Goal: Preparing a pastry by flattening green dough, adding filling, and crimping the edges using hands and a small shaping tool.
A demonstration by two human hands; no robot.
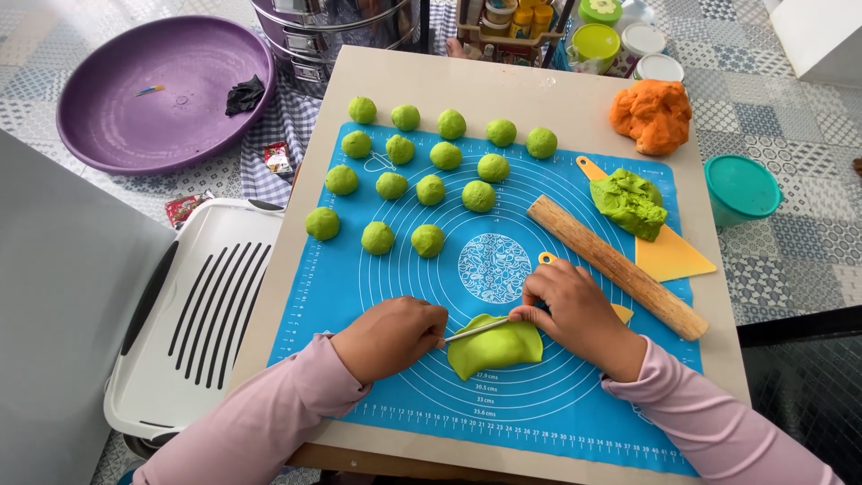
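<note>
Reaching in from both sides, the hands are met over a flat green dough disc on the blue mat. A thin stick is pinched at its ends by the curled left hand and right hand, laid across the disc's top edge

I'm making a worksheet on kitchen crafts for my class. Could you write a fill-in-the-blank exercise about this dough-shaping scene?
1. The flattened green dough piece lies on a silicone mat coloured ____.
2. The left hand and right hand together hold a thin ____ across the dough.
3. The long wooden rolling pin lies to the ____ of the small green dough balls.
4. The big lump of dough at the table's far corner is ____.

Missing words: blue; stick; right; orange
</note>
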